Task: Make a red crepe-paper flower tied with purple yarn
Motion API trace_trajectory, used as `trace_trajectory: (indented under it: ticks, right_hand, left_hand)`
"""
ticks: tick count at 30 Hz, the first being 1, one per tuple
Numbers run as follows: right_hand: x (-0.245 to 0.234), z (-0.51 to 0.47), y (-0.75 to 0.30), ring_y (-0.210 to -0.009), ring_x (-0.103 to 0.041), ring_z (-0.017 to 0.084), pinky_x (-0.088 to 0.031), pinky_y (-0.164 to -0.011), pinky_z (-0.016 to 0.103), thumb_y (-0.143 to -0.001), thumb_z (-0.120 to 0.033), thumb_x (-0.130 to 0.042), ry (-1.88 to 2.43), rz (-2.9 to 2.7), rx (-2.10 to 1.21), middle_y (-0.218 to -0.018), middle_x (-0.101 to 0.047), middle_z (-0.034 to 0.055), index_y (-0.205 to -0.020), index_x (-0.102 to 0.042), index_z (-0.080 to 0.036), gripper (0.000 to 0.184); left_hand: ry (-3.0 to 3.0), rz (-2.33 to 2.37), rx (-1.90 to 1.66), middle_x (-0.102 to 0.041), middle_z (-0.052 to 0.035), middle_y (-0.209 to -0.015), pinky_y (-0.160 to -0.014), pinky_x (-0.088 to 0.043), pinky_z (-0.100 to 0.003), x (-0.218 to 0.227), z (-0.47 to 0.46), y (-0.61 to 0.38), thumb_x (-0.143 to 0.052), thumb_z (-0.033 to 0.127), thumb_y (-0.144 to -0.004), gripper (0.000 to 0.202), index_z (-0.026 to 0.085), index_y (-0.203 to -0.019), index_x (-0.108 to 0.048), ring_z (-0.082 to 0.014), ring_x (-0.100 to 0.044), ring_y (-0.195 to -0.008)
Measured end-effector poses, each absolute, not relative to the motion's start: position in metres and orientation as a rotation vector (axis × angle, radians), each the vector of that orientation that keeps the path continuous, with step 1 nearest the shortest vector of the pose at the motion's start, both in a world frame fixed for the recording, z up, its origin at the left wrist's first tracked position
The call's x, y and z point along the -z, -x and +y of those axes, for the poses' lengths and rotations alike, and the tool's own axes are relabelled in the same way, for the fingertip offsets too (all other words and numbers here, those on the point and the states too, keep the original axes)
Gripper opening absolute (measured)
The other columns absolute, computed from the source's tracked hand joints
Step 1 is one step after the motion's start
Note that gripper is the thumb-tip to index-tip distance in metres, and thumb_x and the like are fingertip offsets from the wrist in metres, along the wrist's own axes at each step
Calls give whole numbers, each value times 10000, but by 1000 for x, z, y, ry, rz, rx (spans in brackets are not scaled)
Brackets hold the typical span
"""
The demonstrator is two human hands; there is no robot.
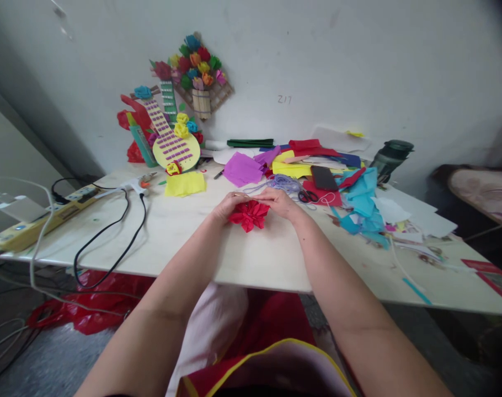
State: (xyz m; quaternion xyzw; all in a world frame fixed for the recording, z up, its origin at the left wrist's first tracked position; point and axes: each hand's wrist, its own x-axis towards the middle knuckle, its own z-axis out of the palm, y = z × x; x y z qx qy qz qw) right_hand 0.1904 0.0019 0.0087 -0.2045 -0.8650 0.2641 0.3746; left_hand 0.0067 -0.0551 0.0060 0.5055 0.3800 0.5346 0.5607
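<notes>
A red paper flower [248, 216] with pointed petals is held just above the white table [259, 264]. My left hand [230, 205] grips its left and far edge, fingers bent around the petals. My right hand [278, 202] pinches the far right side, its fingertips meeting those of the left hand. The far petals are partly hidden under the fingers. Just beyond the hands lie a coil of pale purple cord [284, 184] and black-handled scissors [307, 196].
Yellow paper [185, 184], purple paper [243, 170], a phone [324, 178] and blue crepe paper [362, 198] lie beyond. A glue gun [133, 186] and power strip [48, 218] with trailing cables are left; a dark bottle [391, 158] stands right. Flower crafts [176, 149] lean on the wall.
</notes>
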Motion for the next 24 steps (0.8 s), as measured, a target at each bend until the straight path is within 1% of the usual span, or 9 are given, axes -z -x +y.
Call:
trace_trajectory:
  ticks: [5,9,17,21,24]
  right_hand:
    - [-10,-1,-190,-774,-563,149,-469,-784,316,-784,-268,-600,561,-2212,-687,-816,-627,48,-908,-743,-256,190]
    - [-10,-1,-189,-777,-565,144,-470,-780,308,-772,-239,-608,576,-2205,-701,-824,-624,45,-905,-744,-254,191]
    - [-8,2,-188,-762,-562,137,-465,-762,300,-762,-242,-623,579,-2192,-708,-820,-625,38,-893,-745,-252,180]
    - [-8,1,-188,-763,-565,130,-467,-774,294,-761,-230,-623,581,-2183,-734,-829,-633,39,-893,-744,-248,180]
    - [-9,-1,-188,-768,-573,132,-472,-787,298,-760,-222,-622,573,-2181,-747,-827,-641,43,-899,-743,-243,186]
  left_hand:
    - [-1196,931,-1274,-578,-14,-553,-590,-399,-258,-6,-55,-6,-699,258,-566,164,109,-600,-640,-109,-506,-539]
    - [-1187,930,-1267,-598,-19,-565,-602,-405,-258,-7,-55,-7,-714,276,-555,192,103,-614,-654,-112,-520,-547]
    - [-1177,963,-1260,-581,-5,-523,-577,-395,-249,-11,-57,-9,-730,278,-505,211,103,-586,-643,-103,-500,-511]
    - [-1213,987,-1247,-573,2,-513,-562,-389,-241,-11,-57,-9,-718,282,-520,204,108,-588,-636,-100,-497,-504]
    - [-1239,1016,-1246,-549,9,-488,-535,-372,-236,-11,-57,-8,-705,283,-531,193,110,-572,-629,-90,-468,-479]
